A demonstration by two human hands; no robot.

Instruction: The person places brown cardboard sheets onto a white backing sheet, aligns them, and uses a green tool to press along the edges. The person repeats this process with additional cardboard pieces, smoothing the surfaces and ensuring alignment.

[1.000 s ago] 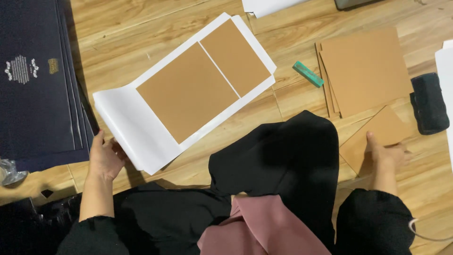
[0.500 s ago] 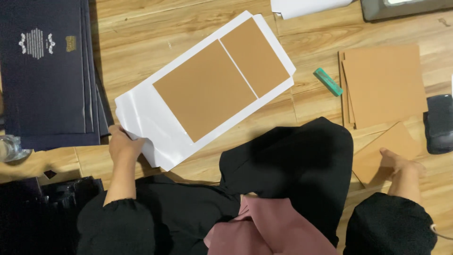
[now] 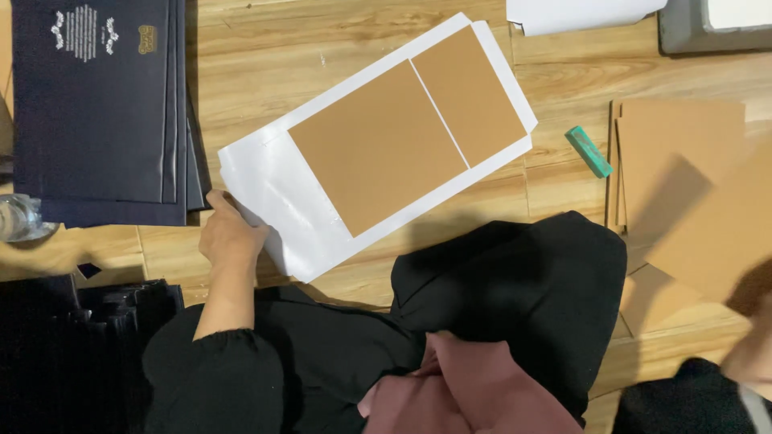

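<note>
Holding the white sheet (image 3: pixel 277 197) at its near-left corner, left hand (image 3: pixel 229 237) has fingers curled over the edge. Sheet's long axis runs diagonally up-right from that hand. Right hand (image 3: pixel 752 354), blurred at frame edge, lifts a brown card (image 3: pixel 716 233); grip cannot be told.

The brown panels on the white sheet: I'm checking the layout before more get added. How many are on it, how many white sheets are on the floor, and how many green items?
Brown panels on the sheet: 2
White sheets: 2
Green items: 1
Total: 5
</note>
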